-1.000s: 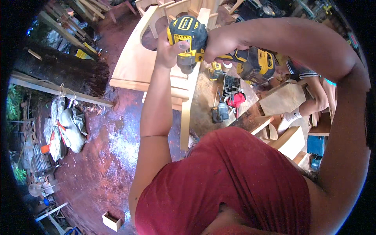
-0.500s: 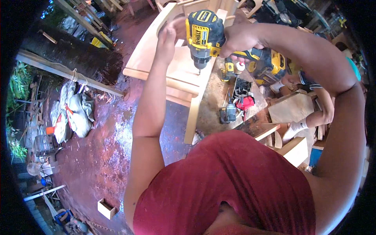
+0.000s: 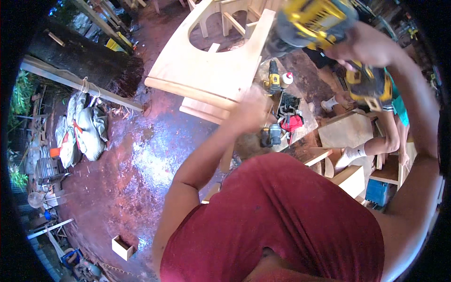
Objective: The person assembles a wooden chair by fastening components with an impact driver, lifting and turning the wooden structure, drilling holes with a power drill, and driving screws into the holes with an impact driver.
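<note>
My right hand [image 3: 371, 44] is wrapped round the handle of a yellow and black cordless drill [image 3: 319, 21], raised at the upper right. The drill is blurred, and its chuck end points left, off the wood. Below it and to the left is a pale wooden piece of furniture [image 3: 206, 68] with a big rounded cut-out and a rounded front edge. A small dark spot [image 3: 239, 89] shows near its right corner. Over that corner, my left hand [image 3: 251, 110] is smeared by motion; whether it touches the wood is unclear, and its fingers cannot be made out.
Right of the furniture, a board carries another yellow cordless drill [image 3: 273, 80], a white bottle with red cap [image 3: 286, 80], a red pouch [image 3: 292, 123] and a dark power tool [image 3: 271, 135]. A co-worker's leg [image 3: 380, 141] is beyond. White sacks [image 3: 89, 134] and a small wooden box [image 3: 123, 248] stand left.
The drill has lifted off the wood and moved right and upward with my right hand. My left hand has left its place beside the drill and come down toward the near corner.
</note>
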Available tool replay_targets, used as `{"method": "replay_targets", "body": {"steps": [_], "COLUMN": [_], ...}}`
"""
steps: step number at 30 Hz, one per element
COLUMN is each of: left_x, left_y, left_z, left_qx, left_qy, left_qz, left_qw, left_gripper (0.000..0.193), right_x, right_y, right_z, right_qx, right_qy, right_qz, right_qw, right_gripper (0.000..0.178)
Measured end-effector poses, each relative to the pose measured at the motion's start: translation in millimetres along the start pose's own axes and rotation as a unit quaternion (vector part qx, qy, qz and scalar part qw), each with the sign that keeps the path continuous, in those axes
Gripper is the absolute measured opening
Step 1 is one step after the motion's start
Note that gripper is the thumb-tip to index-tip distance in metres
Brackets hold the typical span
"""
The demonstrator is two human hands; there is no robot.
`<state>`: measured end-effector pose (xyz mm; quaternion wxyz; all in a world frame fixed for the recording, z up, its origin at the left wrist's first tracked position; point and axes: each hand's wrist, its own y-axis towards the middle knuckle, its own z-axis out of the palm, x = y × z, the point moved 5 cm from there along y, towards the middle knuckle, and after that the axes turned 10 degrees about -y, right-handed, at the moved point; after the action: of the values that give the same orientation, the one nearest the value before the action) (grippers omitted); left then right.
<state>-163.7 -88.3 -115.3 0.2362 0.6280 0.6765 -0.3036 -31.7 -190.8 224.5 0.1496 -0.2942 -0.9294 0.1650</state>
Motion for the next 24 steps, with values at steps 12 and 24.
{"method": "replay_targets", "body": {"steps": [12, 24], "left_x": [10, 15], "left_y": [-39, -8], "left_z": [-89, -104], "left_qx": [-0.301, -0.240], "left_qy": [0.131, 0.156], "left_qz": [0.040, 0.103], "left_qw": [0.944, 0.952], "left_gripper": [0.045, 0.019], "right_x": [-112, -122], "right_y": [-64, -31], "right_z": [150, 215], "right_qx": [-0.110, -0.074], "right_qy": [0.426, 0.583], "right_qz": [0.005, 0.001], "right_qw": [0.898, 0.809], "right_gripper": [0.014, 0.017]}}
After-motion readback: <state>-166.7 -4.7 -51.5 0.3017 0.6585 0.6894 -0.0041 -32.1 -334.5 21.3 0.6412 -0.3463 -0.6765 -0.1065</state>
